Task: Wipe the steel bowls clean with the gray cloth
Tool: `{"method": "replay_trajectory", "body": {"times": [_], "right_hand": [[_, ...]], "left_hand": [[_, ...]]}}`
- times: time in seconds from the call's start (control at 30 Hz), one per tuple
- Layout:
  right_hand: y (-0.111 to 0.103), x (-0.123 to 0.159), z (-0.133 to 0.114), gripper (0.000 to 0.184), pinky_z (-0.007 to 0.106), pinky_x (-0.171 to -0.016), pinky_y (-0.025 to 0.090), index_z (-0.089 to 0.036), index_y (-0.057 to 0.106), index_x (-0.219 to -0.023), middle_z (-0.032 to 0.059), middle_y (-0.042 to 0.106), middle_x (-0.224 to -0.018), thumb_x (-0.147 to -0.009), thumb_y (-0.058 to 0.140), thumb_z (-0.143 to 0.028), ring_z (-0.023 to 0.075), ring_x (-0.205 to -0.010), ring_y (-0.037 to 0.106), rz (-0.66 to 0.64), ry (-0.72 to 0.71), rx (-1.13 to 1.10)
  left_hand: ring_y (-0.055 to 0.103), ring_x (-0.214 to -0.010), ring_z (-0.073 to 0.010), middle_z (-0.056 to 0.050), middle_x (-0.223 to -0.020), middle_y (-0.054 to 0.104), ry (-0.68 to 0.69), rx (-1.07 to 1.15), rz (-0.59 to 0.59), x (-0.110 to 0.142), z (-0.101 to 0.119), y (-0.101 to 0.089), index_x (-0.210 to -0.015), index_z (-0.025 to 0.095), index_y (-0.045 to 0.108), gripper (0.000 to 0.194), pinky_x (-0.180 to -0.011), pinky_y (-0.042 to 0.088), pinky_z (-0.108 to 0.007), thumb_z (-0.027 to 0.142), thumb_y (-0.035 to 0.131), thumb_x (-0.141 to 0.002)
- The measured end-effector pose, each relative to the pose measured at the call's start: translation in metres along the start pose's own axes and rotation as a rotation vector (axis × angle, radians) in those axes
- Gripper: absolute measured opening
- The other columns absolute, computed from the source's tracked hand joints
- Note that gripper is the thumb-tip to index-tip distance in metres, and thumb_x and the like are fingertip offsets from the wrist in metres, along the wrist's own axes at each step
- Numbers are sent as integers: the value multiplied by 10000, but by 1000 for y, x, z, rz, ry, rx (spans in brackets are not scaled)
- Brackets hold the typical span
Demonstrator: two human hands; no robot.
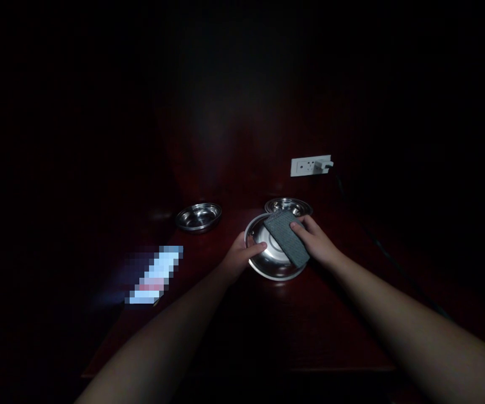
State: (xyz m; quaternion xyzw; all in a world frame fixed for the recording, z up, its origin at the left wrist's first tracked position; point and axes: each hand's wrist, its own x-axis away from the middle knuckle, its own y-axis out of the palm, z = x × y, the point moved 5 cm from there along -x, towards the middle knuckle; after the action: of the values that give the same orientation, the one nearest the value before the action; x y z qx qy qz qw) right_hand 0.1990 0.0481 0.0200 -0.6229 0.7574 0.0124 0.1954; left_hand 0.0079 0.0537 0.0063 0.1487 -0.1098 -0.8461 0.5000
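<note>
A shiny steel bowl is held tilted above the dark red table, its inside facing me. My left hand grips its left rim, thumb over the inner wall and fingers hidden behind. In my right hand is a flat grey-green scrubbing sponge, pinched with the thumb on top. The sponge lies over the right part of the bowl's inside; whether it presses on the metal I cannot tell. Just behind stand stacked steel bowls, partly covered by the sponge and my right hand.
Another steel bowl, perhaps more than one nested, rests at the back left of the table. A bright pixelated flat object lies at the left edge. A white wall socket holds a plug, with a dark cable running down right.
</note>
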Motion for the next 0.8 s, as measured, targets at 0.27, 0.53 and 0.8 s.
{"method": "replay_trajectory", "body": {"times": [0.27, 0.53, 0.8], "right_hand": [[1, 0, 2, 321, 324, -675, 429, -235, 518, -842, 0, 610, -796, -775, 563, -546, 205, -765, 567, 4, -5, 3], [1, -2, 3, 310, 324, -714, 414, -225, 520, -852, 3, 591, -817, -781, 559, -524, 199, -786, 551, 10, -19, -18], [-5, -2, -1, 334, 342, -720, 433, -231, 521, -903, 10, 595, -822, -772, 548, -537, 213, -793, 561, 102, 16, -34]], "left_hand": [[590, -1055, -288, -121, -1082, 652, 36, 23, -42, 0, 2, 2, -1100, 134, 568, 509, -933, 422, -432, 233, 760, -639], [621, -974, -266, -110, -1030, 668, 34, 57, -83, 1, 4, 3, -1069, 137, 598, 464, -915, 427, -417, 222, 746, -637], [627, -788, -169, -65, -878, 658, 26, 99, 11, 2, 7, -1, -969, 129, 616, 366, -798, 481, -325, 220, 759, -644]]}}
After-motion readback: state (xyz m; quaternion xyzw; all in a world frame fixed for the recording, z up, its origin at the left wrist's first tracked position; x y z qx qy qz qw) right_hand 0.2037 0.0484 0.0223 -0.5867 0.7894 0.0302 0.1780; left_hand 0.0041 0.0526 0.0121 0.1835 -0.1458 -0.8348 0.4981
